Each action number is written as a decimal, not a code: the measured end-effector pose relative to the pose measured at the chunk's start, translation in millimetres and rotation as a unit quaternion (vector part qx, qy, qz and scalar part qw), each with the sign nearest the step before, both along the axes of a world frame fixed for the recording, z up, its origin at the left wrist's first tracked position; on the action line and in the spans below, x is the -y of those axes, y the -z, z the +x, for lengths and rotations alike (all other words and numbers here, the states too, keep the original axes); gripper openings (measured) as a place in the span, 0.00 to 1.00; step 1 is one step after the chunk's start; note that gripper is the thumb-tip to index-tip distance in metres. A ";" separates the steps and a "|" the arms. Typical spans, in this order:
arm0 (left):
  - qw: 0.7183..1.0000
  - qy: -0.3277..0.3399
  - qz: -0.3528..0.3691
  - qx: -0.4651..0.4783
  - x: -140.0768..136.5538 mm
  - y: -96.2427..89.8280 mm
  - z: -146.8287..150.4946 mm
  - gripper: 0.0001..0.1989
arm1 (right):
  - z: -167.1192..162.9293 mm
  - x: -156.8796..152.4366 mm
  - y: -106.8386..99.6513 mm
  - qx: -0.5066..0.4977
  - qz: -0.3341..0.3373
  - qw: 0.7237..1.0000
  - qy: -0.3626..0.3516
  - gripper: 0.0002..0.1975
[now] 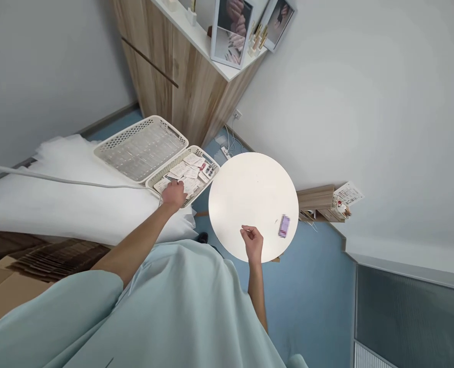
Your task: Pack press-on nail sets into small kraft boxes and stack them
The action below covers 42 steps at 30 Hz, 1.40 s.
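My left hand point(174, 194) reaches down into a cream plastic basket point(150, 185), with its fingers a little apart on the white paper cards point(179, 169) inside. Its fingertips are partly hidden, and I see nothing gripped in it. Above the white round table point(246, 189) is my right hand point(253, 243), thumb and forefinger brought together in a pinch. Whatever may lie between those fingertips is too small to make out. To the right of that hand, a blurred purple object point(284, 226) lies on the tabletop. Small dark-and-white pieces point(209, 170) sit among the cards.
Another cream basket point(142, 148) with clear plastic packs stands beside the first, on white sheeting point(81, 204). A pale cable point(69, 181) crosses the sheeting. Behind is a wooden cabinet point(181, 61) with picture frames. Cardboard point(16, 291) lies at lower left; a small shelf point(319, 202) is right.
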<state>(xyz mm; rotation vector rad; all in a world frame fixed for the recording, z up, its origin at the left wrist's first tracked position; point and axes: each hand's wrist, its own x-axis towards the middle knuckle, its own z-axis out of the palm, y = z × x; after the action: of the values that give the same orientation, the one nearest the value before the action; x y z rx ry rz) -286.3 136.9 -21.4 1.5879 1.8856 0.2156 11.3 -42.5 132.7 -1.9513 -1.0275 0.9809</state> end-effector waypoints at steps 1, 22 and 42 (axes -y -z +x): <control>1.000 0.006 0.004 0.000 -0.1 1.2 -0.5 0.24 | -1.6 3.4 1.9 -0.001 -0.002 1.000 0.008 0.18; 0.885 -0.026 0.008 0.465 14.1 -123.0 83.4 0.27 | -1.5 -65.4 -20.5 -0.057 0.038 0.994 -0.081 0.18; 0.763 0.043 -0.110 0.635 66.0 -173.7 212.8 0.36 | 101.0 -9.4 -24.9 -0.296 0.020 0.955 -0.025 0.23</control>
<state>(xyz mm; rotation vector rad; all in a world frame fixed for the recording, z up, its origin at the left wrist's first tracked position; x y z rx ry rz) -73.5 70.9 152.3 0.8781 0.7018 0.7673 112.3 -33.1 157.5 -1.4547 -0.7404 1.4427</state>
